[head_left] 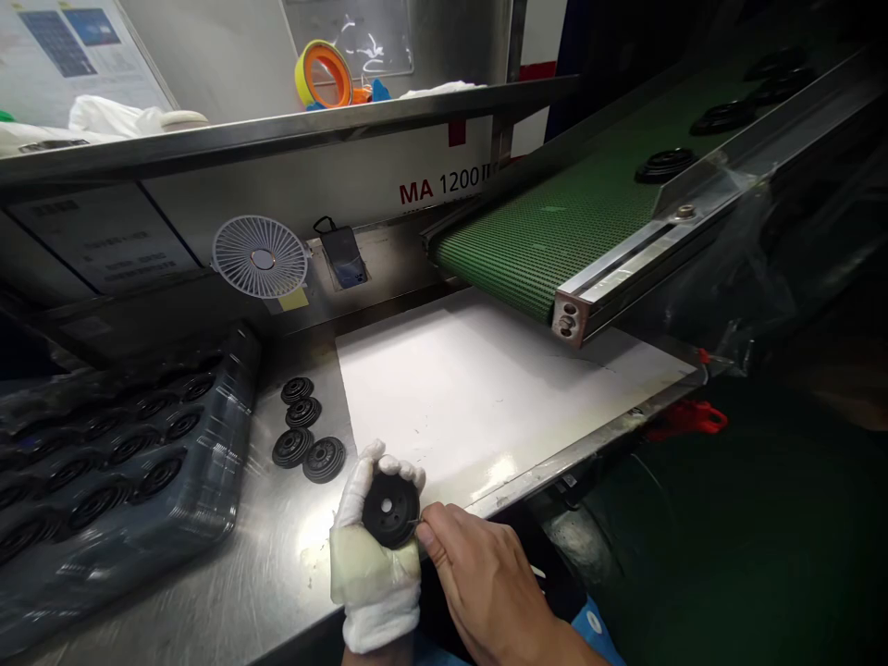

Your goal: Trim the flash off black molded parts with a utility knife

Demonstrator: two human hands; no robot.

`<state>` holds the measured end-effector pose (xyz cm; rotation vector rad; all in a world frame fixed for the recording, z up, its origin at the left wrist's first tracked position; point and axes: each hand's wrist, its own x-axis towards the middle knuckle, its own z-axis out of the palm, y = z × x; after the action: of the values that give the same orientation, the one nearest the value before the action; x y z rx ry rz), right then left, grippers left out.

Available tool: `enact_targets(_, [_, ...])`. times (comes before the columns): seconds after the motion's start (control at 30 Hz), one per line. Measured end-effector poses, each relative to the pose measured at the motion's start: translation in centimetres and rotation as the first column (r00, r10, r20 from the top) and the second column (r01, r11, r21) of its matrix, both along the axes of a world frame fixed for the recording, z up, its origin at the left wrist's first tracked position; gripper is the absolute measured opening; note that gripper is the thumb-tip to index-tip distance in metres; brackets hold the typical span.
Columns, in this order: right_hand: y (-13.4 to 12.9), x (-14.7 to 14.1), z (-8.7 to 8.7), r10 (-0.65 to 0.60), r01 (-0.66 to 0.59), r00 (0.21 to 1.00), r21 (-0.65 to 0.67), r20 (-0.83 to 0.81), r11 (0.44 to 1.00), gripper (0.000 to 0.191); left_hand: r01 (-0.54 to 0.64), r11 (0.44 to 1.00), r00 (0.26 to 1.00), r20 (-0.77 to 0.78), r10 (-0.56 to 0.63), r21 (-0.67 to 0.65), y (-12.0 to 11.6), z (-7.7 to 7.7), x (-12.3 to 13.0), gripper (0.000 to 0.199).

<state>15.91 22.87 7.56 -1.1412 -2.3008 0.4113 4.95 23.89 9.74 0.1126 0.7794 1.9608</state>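
Note:
My left hand (378,564), in a white glove with a pale band around the palm, is closed around a round black plastic wheel (390,511). The wheel's flat face, with a light centre hole, is turned up toward me. My bare right hand (482,578) is pinched at the wheel's right edge. A thin tip shows between its thumb and forefinger, but what it grips is mostly hidden. Left of my hands, several similar black wheels (324,460) lie on the metal table (277,546).
Stacked plastic trays (232,444) of black wheels stand at left. A white sheet (486,388) covers part of the table. Above it, a green conveyor belt (541,240) carries more wheels (664,165). A small fan (260,257) and a phone (342,256) are at the back.

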Motion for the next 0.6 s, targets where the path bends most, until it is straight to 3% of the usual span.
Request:
enact_targets(0.1, [-0.3, -0.3, -0.6, 0.016, -0.014, 0.999, 0.054, -0.029, 0.998, 0.026, -0.047, 0.999, 0.991, -0.124, 0.048, 0.012, 0.0, -0.6, -0.2, 0.022])
enact_targets(0.3, [0.2, 0.3, -0.1, 0.011, -0.011, 0.999, 0.010, -0.034, 1.000, 0.028, 0.166, 0.986, 0.982, 0.097, -0.165, -0.004, -1.2, 0.0, -0.8, 0.038])
enact_targets(0.43, [0.2, 0.6, 0.1, -0.043, 0.043, 0.999, -0.018, -0.001, 0.999, 0.023, 0.104, 0.994, 0.989, 0.100, -0.105, 0.021, -1.1, 0.1, -0.8, 0.027])
enact_targets(0.6, [-0.3, -0.1, -0.3, -0.015, 0.015, 1.000, 0.008, -0.003, 1.000, 0.023, 0.018, 1.000, 0.999, 0.035, -0.019, 0.014, -0.3, -0.6, -0.4, 0.020])
